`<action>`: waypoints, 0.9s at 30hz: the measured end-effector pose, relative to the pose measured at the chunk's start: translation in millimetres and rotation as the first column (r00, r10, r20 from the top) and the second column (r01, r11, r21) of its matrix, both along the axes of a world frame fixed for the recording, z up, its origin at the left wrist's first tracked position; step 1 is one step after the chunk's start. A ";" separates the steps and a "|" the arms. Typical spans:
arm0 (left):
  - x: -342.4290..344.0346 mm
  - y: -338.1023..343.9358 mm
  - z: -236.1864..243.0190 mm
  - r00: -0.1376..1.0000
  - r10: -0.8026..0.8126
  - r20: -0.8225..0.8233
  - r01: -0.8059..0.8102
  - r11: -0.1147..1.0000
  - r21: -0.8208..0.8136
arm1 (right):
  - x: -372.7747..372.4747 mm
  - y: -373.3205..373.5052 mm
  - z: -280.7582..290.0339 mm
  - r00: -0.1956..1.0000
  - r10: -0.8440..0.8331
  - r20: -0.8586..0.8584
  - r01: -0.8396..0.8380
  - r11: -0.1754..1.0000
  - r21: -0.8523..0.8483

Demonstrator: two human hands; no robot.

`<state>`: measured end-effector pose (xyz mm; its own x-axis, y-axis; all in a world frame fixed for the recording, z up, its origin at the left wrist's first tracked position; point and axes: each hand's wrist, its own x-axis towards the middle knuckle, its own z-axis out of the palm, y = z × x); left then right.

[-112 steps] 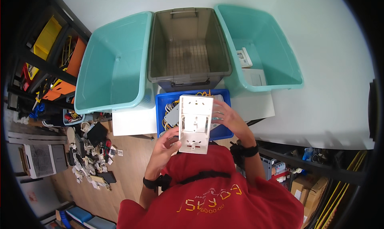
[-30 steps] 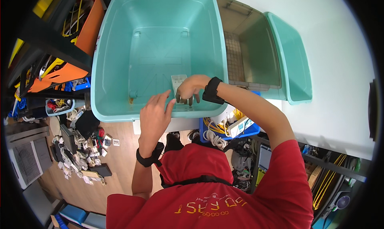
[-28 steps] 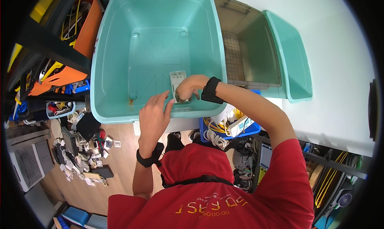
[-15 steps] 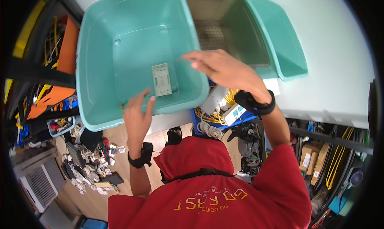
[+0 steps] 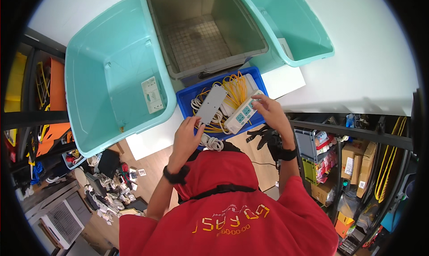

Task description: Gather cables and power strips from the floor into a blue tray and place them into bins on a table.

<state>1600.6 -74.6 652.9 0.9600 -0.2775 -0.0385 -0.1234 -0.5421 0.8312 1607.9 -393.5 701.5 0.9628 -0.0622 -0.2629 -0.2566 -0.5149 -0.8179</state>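
In the head view, a blue tray [image 5: 183,102] holds a grey rectangular plate [image 5: 212,104], a white power strip [image 5: 241,115] with green sockets, and yellow and white cable coils [image 5: 237,88]. My left hand [image 5: 188,136] is at the plate's lower left end, fingers loosely bent and apart, fingertips at its edge. My right hand [image 5: 272,117] reaches over the strip's right end, open, with curved fingers touching or very near it. A white socket panel [image 5: 152,95] lies in the left teal bin [image 5: 94,77].
Behind the tray stand a smoky translucent bin [image 5: 174,64] and another teal bin [image 5: 308,37]. A white table [image 5: 149,142] bears them. Shelves with orange bins [image 5: 58,86] are at left, racks with boxes [image 5: 357,166] at right, electronic clutter [image 5: 103,193] on the floor.
The socket panel went from my hands into the left bin and was let go. Both hands have since withdrawn and moved to the blue tray, as the view shifted.
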 end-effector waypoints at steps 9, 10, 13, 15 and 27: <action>18.7 -72.2 -125.3 0.986 0.069 0.150 -0.120 0.924 0.363 | -32.0 -39.6 -57.3 0.974 0.168 -0.152 -0.160 0.985 0.058; 22.0 -88.4 -123.4 0.995 0.079 0.060 -0.097 0.907 0.409 | -35.9 -44.7 -63.6 0.966 0.199 -0.165 -0.189 0.979 0.070; 21.3 -106.1 -125.6 0.990 0.085 0.115 -0.131 0.858 0.497 | -42.5 -52.5 -64.6 0.950 0.271 -0.153 -0.252 0.959 0.130; 23.5 -112.4 -127.8 0.988 0.117 0.103 -0.156 0.794 0.588 | -45.5 -57.2 -66.3 0.933 0.329 -0.146 -0.315 0.943 0.111; 15.8 -121.7 -20.6 0.963 0.158 0.217 -0.235 0.887 0.397 | -43.4 -90.6 -72.5 0.911 0.392 -0.127 -0.372 0.915 0.155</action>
<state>1616.4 -196.3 632.3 0.9949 -0.0782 0.0642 -0.0999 -0.8607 0.4991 1564.6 -484.1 628.9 0.8541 0.3449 -0.3893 -0.1868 -0.4951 -0.8485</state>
